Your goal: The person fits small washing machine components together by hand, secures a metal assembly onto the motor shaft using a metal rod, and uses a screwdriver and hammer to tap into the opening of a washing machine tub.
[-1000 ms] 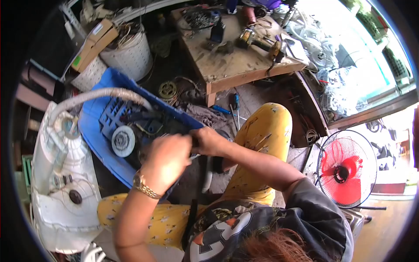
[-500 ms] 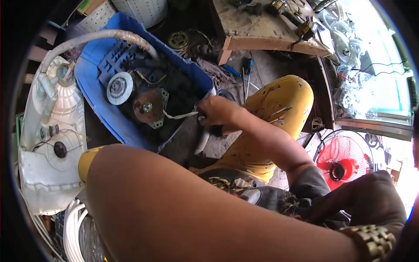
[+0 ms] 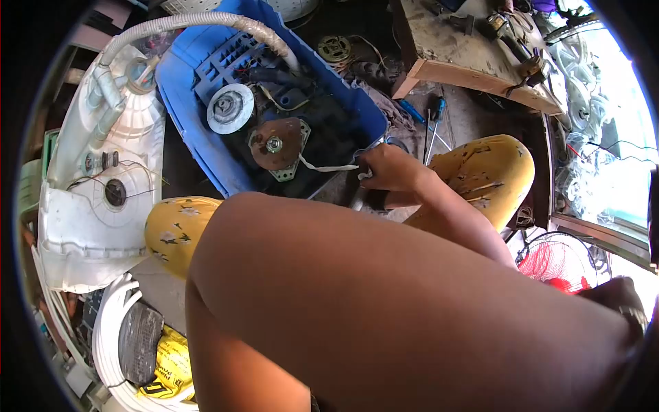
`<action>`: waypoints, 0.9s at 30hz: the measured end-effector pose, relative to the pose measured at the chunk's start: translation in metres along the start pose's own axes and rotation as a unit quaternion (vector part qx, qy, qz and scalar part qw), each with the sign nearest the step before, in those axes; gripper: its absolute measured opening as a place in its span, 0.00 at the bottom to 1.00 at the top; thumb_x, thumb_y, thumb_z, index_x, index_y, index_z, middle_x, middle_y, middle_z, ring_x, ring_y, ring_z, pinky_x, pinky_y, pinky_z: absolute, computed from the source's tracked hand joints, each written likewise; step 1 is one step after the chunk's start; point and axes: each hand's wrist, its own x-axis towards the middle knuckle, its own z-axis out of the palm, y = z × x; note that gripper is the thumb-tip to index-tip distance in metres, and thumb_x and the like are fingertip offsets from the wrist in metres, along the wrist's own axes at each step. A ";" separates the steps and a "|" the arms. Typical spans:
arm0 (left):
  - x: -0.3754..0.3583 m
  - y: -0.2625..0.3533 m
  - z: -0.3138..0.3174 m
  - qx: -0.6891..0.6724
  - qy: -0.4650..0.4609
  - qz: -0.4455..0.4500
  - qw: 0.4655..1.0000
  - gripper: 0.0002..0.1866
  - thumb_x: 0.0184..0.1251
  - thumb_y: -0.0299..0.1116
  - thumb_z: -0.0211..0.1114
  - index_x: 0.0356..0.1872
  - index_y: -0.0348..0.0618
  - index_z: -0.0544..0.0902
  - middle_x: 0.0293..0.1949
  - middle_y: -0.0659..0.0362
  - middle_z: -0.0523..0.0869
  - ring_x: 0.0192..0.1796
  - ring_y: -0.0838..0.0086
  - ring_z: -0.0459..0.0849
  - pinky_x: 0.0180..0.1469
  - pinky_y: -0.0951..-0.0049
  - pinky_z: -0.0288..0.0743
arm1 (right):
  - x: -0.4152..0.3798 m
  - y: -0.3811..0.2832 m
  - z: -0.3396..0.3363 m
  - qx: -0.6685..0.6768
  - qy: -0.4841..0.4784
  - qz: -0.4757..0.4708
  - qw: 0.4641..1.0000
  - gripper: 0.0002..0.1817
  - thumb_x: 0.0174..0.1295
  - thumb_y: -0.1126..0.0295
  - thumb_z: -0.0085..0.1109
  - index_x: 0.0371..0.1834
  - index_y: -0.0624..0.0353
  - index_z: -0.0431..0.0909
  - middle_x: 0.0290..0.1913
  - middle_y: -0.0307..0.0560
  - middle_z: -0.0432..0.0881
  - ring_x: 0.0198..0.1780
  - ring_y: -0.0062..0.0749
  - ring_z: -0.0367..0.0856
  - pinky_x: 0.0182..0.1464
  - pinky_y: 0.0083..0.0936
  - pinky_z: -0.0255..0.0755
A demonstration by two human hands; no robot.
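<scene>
My right hand (image 3: 391,167) is closed around the free end of a flat white cable (image 3: 328,167). The cable runs left to a rusty round metal part (image 3: 276,143) with a bright hub and a holed bracket. This part lies inside an upturned blue plastic casing (image 3: 195,154), beside a pale grey round wheel (image 3: 230,108). My left forearm (image 3: 384,288) crosses the near foreground, elbow to the left. Only a dark part of my left hand (image 3: 614,294) shows past a gold band at the right edge; its fingers are hidden.
A corrugated hose (image 3: 178,20) arches over the casing. On the left lies a white plastic tub (image 3: 86,213), with coiled white tubing (image 3: 104,336) below it. Screwdrivers (image 3: 437,113) lie on the floor near a wooden table (image 3: 467,62). A red fan (image 3: 556,264) stands to the right.
The view has shifted, so the casing and table appear farther right. My left forearm now covers more of the foreground, and less of my left hand shows. My right hand still grips the cable.
</scene>
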 end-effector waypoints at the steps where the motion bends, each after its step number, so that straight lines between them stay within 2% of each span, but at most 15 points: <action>1: 0.000 0.001 0.001 0.003 -0.002 0.003 1.000 0.13 0.56 0.37 0.63 0.38 0.40 0.80 0.34 0.50 0.83 0.37 0.59 0.82 0.40 0.62 0.75 | -0.002 0.002 -0.006 0.006 -0.019 0.016 1.000 0.18 0.47 0.61 0.65 0.37 0.63 0.79 0.36 0.56 0.82 0.42 0.51 0.81 0.46 0.39 0.75; 2: 0.000 -0.003 0.003 0.003 -0.001 0.009 1.000 0.13 0.56 0.37 0.63 0.38 0.40 0.80 0.34 0.50 0.83 0.37 0.59 0.82 0.40 0.62 0.75 | -0.002 0.006 -0.002 -0.012 0.008 0.006 1.000 0.18 0.47 0.61 0.65 0.36 0.63 0.79 0.34 0.56 0.82 0.40 0.51 0.81 0.45 0.38 0.75; 10: 0.001 0.011 0.007 0.002 -0.026 0.024 0.999 0.14 0.55 0.38 0.64 0.38 0.40 0.80 0.34 0.50 0.83 0.36 0.59 0.82 0.40 0.62 0.75 | -0.003 0.005 -0.001 -0.047 -0.007 -0.013 0.999 0.16 0.47 0.60 0.64 0.32 0.62 0.80 0.32 0.56 0.81 0.39 0.50 0.81 0.44 0.37 0.75; 16: -0.001 0.010 0.008 -0.004 -0.006 0.013 1.000 0.14 0.55 0.38 0.65 0.38 0.39 0.80 0.33 0.50 0.83 0.36 0.59 0.82 0.39 0.63 0.75 | -0.002 0.001 -0.004 -0.019 -0.003 -0.001 1.000 0.18 0.44 0.62 0.66 0.32 0.66 0.79 0.33 0.58 0.82 0.40 0.52 0.82 0.45 0.39 0.75; 20: -0.003 0.009 0.007 -0.009 0.005 0.002 1.000 0.15 0.54 0.39 0.65 0.38 0.39 0.80 0.33 0.50 0.83 0.36 0.59 0.82 0.39 0.63 0.75 | -0.003 0.002 -0.004 0.014 -0.008 0.000 1.000 0.16 0.43 0.62 0.66 0.30 0.64 0.78 0.34 0.56 0.82 0.40 0.51 0.81 0.43 0.39 0.75; 23: -0.004 0.009 0.007 -0.016 0.012 -0.008 1.000 0.15 0.54 0.39 0.65 0.38 0.39 0.81 0.33 0.50 0.83 0.35 0.59 0.82 0.39 0.63 0.75 | -0.003 0.004 -0.003 -0.011 -0.008 -0.002 1.000 0.16 0.46 0.62 0.64 0.35 0.61 0.82 0.34 0.54 0.82 0.39 0.49 0.82 0.44 0.37 0.75; 27: -0.003 0.009 0.005 -0.010 0.016 -0.009 1.000 0.15 0.54 0.39 0.66 0.38 0.39 0.81 0.33 0.50 0.83 0.35 0.59 0.82 0.38 0.63 0.75 | -0.005 0.002 -0.005 -0.015 -0.009 0.007 1.000 0.17 0.46 0.62 0.66 0.36 0.61 0.81 0.33 0.54 0.83 0.39 0.48 0.82 0.43 0.35 0.75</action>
